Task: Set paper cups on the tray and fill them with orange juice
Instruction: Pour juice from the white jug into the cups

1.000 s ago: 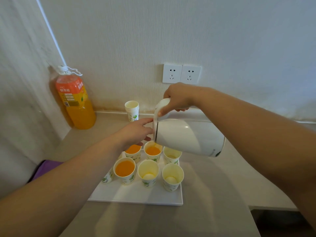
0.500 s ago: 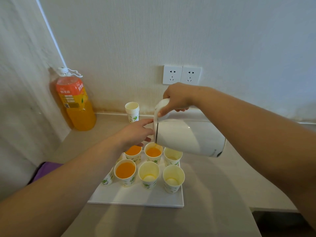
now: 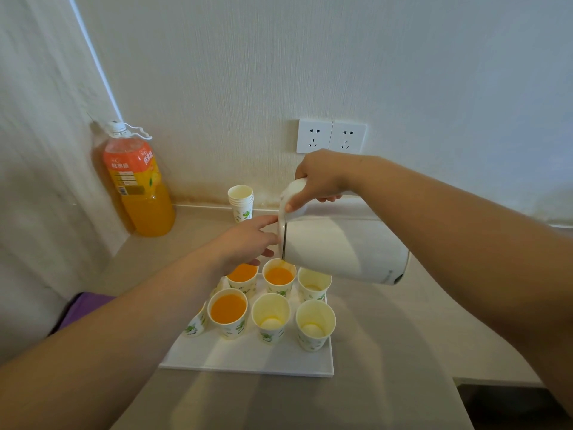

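Several paper cups stand on a white tray [image 3: 248,358]. Three hold orange juice: a front one [image 3: 228,311], a back left one [image 3: 242,274] and a back middle one [image 3: 279,276]. Three others [image 3: 270,315] look empty. My right hand [image 3: 319,181] grips the handle of a white kettle [image 3: 338,249], tipped sideways with its spout over the back middle cup. My left hand [image 3: 248,240] presses straight fingers against the kettle's lid. Another cup [image 3: 195,324] at the tray's left edge is partly hidden by my left forearm.
A large orange juice bottle [image 3: 139,184] stands in the left corner against the wall. A stack of spare paper cups [image 3: 241,203] sits by the back wall. Two wall sockets [image 3: 330,137] are above the counter. A purple object [image 3: 83,308] lies at the left edge.
The juice level in the back middle cup has risen slightly. Both hands and the kettle keep nearly the same pose.
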